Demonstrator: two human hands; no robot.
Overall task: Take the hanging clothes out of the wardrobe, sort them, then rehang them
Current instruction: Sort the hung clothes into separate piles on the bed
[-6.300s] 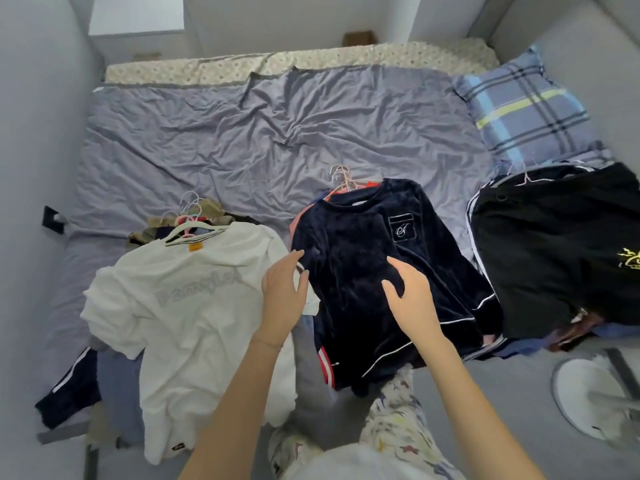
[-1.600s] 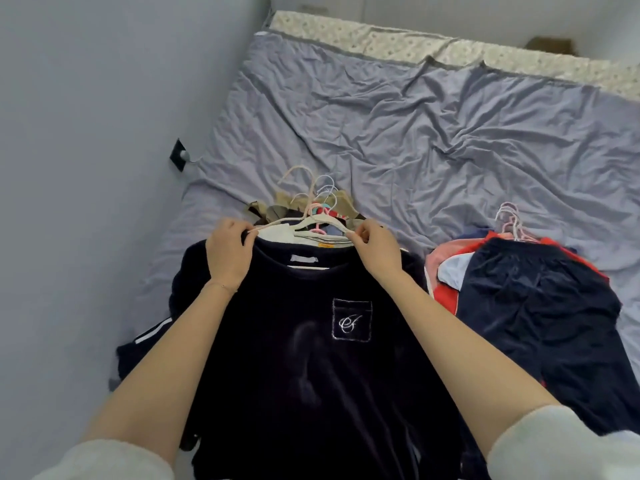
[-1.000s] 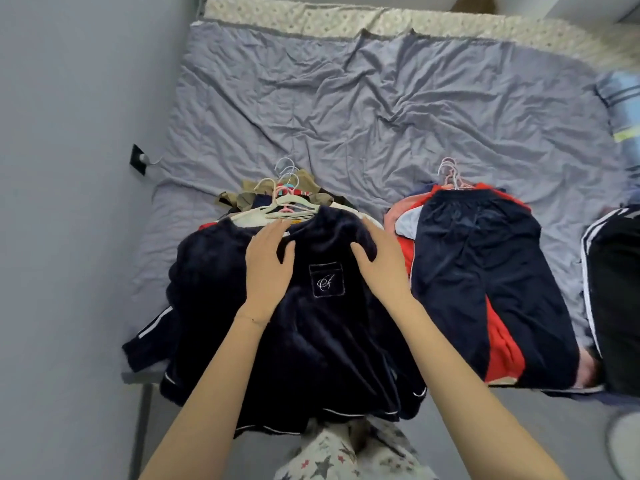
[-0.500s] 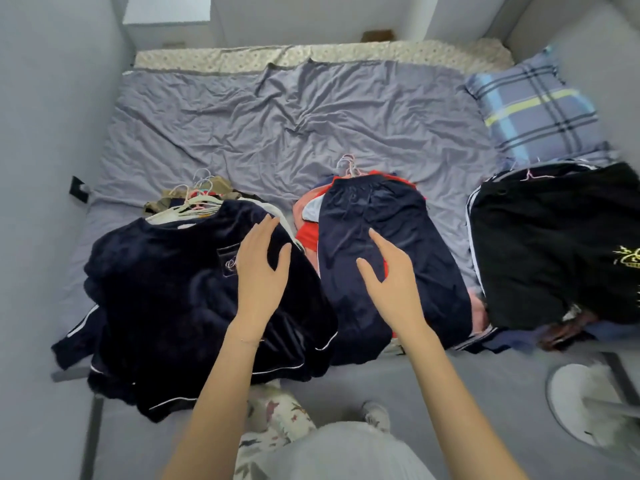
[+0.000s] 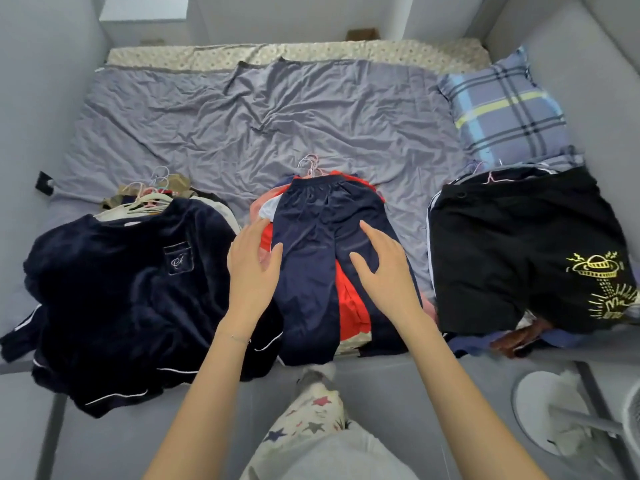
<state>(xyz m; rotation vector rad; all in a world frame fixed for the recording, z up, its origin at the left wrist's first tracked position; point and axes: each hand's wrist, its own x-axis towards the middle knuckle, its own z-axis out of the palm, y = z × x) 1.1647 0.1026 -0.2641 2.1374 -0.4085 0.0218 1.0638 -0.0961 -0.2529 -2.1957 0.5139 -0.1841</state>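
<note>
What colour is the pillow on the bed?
The pillow is plaid: grey-blue with dark, light-blue and yellow stripes, seen in the head view.

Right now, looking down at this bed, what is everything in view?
bed sheet: one, grey, wrinkled, covering the bed
pillow: one, blue plaid, far right corner
sweatshirt: one, navy, atop the left pile
trousers: one pair, navy, atop the middle pile
red garment: one, red, under the trousers
black garment: one, black with yellow print, atop the right pile
hangers: several, white and pink, at the piles' far ends
round stand: one, white, floor, lower right
left hand: one, open, at the trousers' left edge
right hand: one, open, over the trousers
</note>
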